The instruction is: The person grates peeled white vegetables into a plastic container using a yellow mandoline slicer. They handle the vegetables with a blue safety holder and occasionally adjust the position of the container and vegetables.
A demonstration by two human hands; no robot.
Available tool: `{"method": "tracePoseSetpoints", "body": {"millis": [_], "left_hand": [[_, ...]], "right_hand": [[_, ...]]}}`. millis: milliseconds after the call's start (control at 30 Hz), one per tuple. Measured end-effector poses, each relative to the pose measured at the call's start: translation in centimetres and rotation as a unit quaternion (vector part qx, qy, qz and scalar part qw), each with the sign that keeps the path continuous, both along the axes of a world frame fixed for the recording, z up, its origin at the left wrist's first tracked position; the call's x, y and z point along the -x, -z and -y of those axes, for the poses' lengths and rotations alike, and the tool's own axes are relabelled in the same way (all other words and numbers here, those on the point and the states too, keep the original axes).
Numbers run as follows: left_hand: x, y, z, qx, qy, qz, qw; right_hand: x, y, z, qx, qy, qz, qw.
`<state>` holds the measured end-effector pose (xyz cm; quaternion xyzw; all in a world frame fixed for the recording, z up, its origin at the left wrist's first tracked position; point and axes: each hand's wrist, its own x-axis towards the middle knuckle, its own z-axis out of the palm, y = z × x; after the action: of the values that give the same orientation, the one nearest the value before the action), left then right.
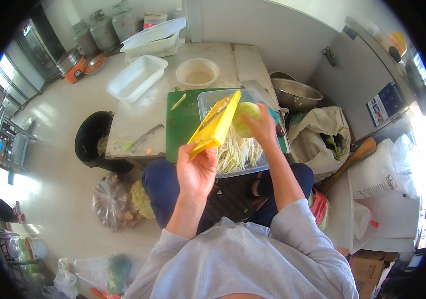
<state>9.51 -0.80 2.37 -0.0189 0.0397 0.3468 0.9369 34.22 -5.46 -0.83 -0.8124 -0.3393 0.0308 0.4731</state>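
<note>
My left hand (198, 168) grips the lower end of a yellow handheld grater (218, 125), which is tilted over a clear plastic tub (231, 174). In my right hand (259, 125) is a pale green round vegetable (245, 117), beside the grater's right side; whether the two touch is hard to tell. Pale shredded strips (241, 151) lie in the tub below. The tub rests partly on a green cutting board (179, 123), where a thin green scrap (178, 101) lies.
On the low table stand a white rectangular tub (138, 78), a round bowl (198, 73) and a knife (147, 134). A black bucket (93, 140) is at its left. Metal basins (297, 93) and an open sack (319, 138) are on the right.
</note>
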Motion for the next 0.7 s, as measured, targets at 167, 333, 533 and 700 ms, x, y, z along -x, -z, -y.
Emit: {"method": "tracePoseSetpoints", "body": {"millis": [167, 333, 533, 700], "left_hand": [[-2.0, 2.8, 5.4, -0.224, -0.008, -0.196, 0.955], [-5.5, 5.3, 9.8, -0.257, -0.006, -0.274, 0.927], [-6.6, 5.7, 10.4, -0.245, -0.053, -0.25, 0.935], [-5.1, 7.2, 9.9, -0.243, -0.032, -0.231, 0.941]], "right_hand": [[0.4, -3.3, 5.0, -0.105, 0.026, -0.071, 0.992], [3.2, -7.7, 6.5, 0.013, -0.057, 0.068, 0.996], [7.6, -10.4, 8.3, 0.09, -0.106, 0.174, 0.975], [7.2, -7.2, 5.9, 0.163, -0.074, 0.215, 0.96]]}}
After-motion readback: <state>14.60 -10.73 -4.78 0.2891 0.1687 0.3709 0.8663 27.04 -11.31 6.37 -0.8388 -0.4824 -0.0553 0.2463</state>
